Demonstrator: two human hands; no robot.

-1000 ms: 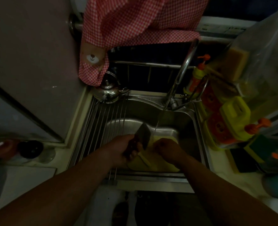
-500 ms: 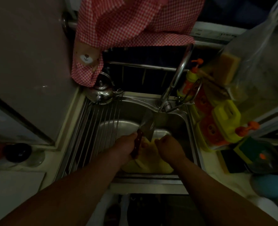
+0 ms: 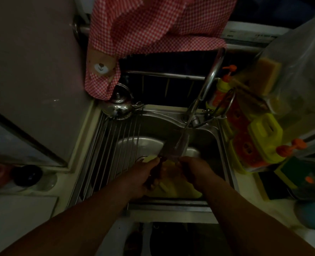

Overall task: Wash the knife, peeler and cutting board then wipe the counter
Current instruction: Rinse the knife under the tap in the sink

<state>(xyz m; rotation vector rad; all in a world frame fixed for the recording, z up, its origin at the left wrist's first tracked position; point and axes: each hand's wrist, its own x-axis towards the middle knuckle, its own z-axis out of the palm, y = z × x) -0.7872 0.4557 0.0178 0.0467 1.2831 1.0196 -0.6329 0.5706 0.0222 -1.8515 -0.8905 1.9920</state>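
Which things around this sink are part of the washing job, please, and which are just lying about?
Part of the job:
knife, held in the left hand
right hand, at the blade
cutting board, in the sink
tap, running

Lying about:
kettle
checked cloth
soap bottle
yellow jug

The cloth (image 3: 153,28) hanging at the far side is red with small white checks and has a tan patch with a white bear face. The sink (image 3: 153,126) is silver steel. The cutting board (image 3: 182,189) is yellow. At right, the jug (image 3: 263,133) is yellow-green with an orange label.
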